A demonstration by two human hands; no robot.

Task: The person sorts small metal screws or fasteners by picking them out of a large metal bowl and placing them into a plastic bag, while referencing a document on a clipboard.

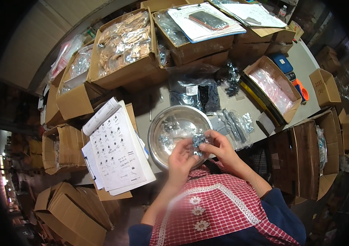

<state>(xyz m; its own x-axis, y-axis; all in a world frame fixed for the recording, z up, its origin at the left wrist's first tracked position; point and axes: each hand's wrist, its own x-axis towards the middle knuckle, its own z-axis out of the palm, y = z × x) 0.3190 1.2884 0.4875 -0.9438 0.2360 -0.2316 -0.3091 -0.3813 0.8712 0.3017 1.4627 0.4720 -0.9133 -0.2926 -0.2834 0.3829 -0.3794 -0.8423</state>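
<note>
Both hands meet over the near edge of a round metal bowl. The left hand and the right hand each close their fingertips in a pinch grip on one small clear bag of dark metal parts, held between them just above the bowl's rim. Whether the bag's mouth is open or sealed is too small to tell.

Directly beneath the grip, the bowl holds a thin scatter of small metal pieces. Judging from this, the bag is best kept low over the bowl so anything that slips lands inside, with the pinch set near the bag's top and the weight hanging below.

Left of the grip lies a clipboard with printed parts sheets, near the bowl. Just right of the grip are more clear bags of hardware on the grey desk. Beyond the bowl, further from the grip, sits a dark bag of black parts, then open cardboard boxes filled with bagged goods. A red checked apron shows below the hands.
</note>
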